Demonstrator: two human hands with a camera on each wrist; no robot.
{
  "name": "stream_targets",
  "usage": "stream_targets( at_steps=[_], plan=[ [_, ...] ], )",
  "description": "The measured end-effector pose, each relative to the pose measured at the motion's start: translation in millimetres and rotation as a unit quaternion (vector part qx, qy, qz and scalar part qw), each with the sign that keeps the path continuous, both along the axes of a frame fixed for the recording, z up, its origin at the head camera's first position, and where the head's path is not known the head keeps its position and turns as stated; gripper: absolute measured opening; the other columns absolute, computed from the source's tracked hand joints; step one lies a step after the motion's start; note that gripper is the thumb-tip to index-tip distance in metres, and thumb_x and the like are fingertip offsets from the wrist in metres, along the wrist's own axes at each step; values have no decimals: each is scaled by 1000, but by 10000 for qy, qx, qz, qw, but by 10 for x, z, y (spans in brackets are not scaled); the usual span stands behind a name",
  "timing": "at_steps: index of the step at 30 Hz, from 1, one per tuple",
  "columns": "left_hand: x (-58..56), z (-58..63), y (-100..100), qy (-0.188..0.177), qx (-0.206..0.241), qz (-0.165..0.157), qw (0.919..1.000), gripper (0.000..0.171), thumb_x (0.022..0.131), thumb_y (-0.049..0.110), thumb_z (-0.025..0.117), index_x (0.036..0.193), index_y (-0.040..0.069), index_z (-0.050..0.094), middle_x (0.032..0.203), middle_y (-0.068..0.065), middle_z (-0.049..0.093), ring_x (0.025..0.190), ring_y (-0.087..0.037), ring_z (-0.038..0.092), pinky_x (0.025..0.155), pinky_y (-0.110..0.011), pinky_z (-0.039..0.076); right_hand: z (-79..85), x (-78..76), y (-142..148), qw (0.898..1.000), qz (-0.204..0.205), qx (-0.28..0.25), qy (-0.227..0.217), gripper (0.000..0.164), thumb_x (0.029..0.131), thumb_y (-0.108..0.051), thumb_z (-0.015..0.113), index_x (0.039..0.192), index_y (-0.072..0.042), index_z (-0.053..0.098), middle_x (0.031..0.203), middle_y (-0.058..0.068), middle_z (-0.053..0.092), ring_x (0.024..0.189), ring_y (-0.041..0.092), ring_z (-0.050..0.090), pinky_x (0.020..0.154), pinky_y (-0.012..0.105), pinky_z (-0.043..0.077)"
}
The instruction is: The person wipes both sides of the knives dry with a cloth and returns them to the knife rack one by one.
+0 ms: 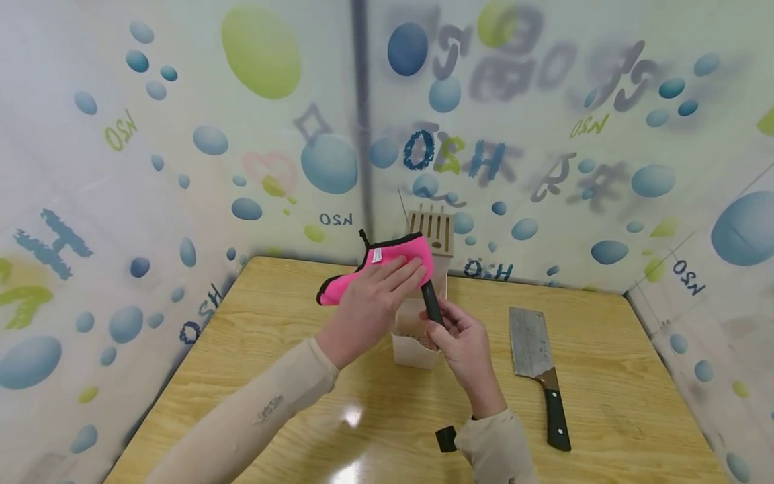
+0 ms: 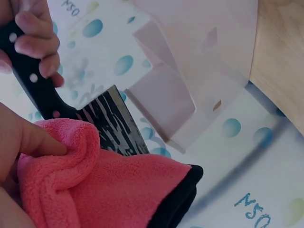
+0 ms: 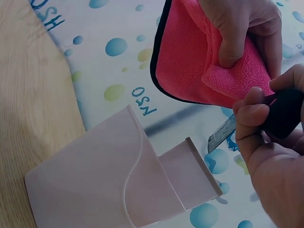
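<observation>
My left hand (image 1: 370,306) pinches a pink cloth (image 2: 128,185) with black edging, folded over the blade of a knife. The knife's broad, streaked blade (image 2: 114,121) shows partly past the cloth in the left wrist view; the rest is covered. Gripping the knife's black riveted handle (image 1: 432,302) is my right hand (image 1: 467,346), low and to the right of the cloth. Both hands are raised in front of a pale knife holder (image 1: 416,353) with a brown slotted top (image 1: 444,242). The right wrist view shows the holder (image 3: 90,175) below the hands.
A cleaver (image 1: 532,343) with a black handle lies on the wooden table (image 1: 617,376), to the right of my right hand. Bubble-patterned walls (image 1: 526,228) stand behind the table and along its sides. A black strap piece (image 1: 446,438) sits by the right sleeve.
</observation>
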State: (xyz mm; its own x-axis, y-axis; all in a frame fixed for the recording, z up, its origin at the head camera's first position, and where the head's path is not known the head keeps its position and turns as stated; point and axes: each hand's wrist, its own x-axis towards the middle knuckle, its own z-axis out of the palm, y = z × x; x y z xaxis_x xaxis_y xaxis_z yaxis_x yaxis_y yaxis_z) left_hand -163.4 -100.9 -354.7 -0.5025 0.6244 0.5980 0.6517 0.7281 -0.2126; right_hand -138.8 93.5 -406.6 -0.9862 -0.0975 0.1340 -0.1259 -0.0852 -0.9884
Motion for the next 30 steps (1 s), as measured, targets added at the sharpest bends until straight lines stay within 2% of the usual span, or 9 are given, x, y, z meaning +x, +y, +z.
stream_targets(
  at_steps=[8,13,17,20,26,30],
  plan=[
    [111,-51,43,308,-510,-4,9982,54,91,7,76,143,12,63,144,-4,63,132,-24,61,108,-37,51,7,-3,-3,9996,-124,227,73,42,96,5,60,138,6,61,112,29,70,81,23,67,69,21,58],
    [186,-60,56,326,-661,-71,9973,54,90,7,77,143,12,63,142,-4,65,132,-24,61,108,-36,51,-4,-3,-9,9989,-126,355,265,39,95,6,60,133,8,63,112,30,70,80,17,66,68,21,58],
    [243,-62,56,339,-760,-145,9964,51,93,10,76,143,12,63,142,-3,65,133,-25,60,109,-36,50,-4,-2,-15,9972,-272,632,307,40,94,3,62,135,6,64,124,24,70,94,14,69,80,20,60],
    [284,-57,54,280,-734,-212,9967,49,95,10,74,143,11,63,143,-3,65,133,-25,60,109,-37,50,7,-1,-24,9954,-355,833,307,43,95,1,63,137,3,63,130,20,68,102,18,68,88,21,58],
    [349,-27,55,197,-767,-274,9965,52,93,8,75,144,9,62,143,-5,64,133,-27,59,109,-38,50,31,4,-51,9964,-270,746,286,41,95,5,59,136,3,63,114,23,69,83,16,67,74,23,61],
    [358,-13,61,273,-795,-181,9963,51,94,10,74,144,8,62,143,-6,64,132,-27,60,108,-37,51,42,-2,-65,9958,-224,795,395,39,95,5,57,134,4,61,108,22,68,81,13,67,72,23,61]
  ],
)
